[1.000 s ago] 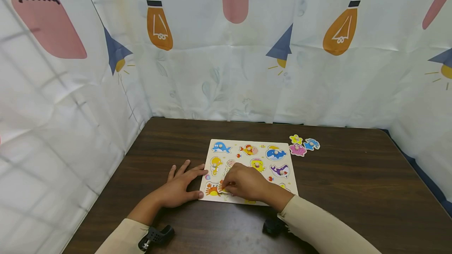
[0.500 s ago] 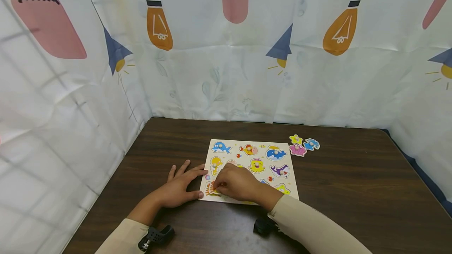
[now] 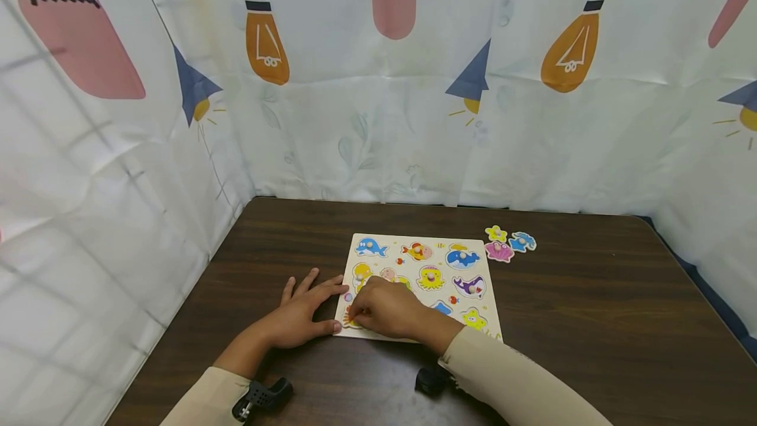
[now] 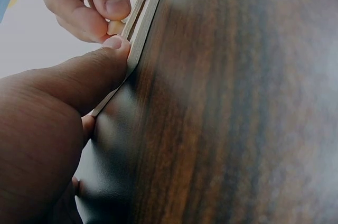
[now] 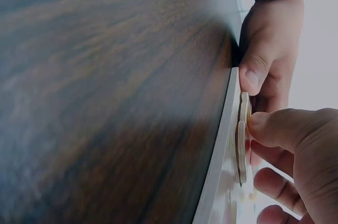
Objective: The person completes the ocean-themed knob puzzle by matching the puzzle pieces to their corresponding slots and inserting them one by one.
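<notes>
My right hand [image 3: 393, 307] pinches the small wooden knob [image 4: 115, 27] of an orange crab puzzle piece [image 3: 347, 319] between thumb and fingers. The piece lies over the front left corner of a cream puzzle board [image 3: 395, 242] printed with sea animals. In the right wrist view the piece [image 5: 242, 139] sits slightly above the board's face, mostly flat to it. My left hand [image 3: 301, 317] is spread beside the board's left edge, its thumb and forefinger touching that edge. My right hand hides part of the crab piece and the board's middle.
Past the board's far right corner lie three loose pieces: a yellow star [image 3: 495, 233], a blue piece [image 3: 523, 242] and a pink shell [image 3: 499, 252]. The board rests on a dark wooden table [image 3: 591, 294]. A white patterned curtain [image 3: 378, 143] stands behind and at the sides.
My right hand has moved left with the crab piece, from beside the printed crab to over it at the corner. My left hand has stayed in place.
</notes>
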The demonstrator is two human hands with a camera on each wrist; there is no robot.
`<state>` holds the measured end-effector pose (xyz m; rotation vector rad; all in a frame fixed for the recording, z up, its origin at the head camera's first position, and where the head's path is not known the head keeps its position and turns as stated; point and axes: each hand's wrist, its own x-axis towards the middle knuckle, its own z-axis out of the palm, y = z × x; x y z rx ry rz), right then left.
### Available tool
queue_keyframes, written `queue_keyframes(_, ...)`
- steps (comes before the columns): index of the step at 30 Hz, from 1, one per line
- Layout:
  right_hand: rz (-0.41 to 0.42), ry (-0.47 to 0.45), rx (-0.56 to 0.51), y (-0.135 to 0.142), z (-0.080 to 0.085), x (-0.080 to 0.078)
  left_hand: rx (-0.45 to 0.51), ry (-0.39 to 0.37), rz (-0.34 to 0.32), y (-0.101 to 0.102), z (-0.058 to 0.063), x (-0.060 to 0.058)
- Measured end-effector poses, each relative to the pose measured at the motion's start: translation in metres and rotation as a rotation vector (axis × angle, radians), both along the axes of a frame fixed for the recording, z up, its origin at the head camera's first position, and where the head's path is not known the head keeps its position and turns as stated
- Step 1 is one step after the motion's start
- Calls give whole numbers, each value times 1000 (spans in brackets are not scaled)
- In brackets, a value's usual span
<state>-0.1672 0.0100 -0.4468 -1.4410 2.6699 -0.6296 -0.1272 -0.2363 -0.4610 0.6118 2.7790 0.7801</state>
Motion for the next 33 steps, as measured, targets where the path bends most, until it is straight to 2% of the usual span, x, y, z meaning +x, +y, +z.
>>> queue_keyframes(20, -12, -6, 42, 4, 0, 0, -4, -6, 6, 2, 2, 1)
queue_keyframes(33, -116, -39, 61, 50, -1, -11, -8, -5, 14, 2, 1, 1)
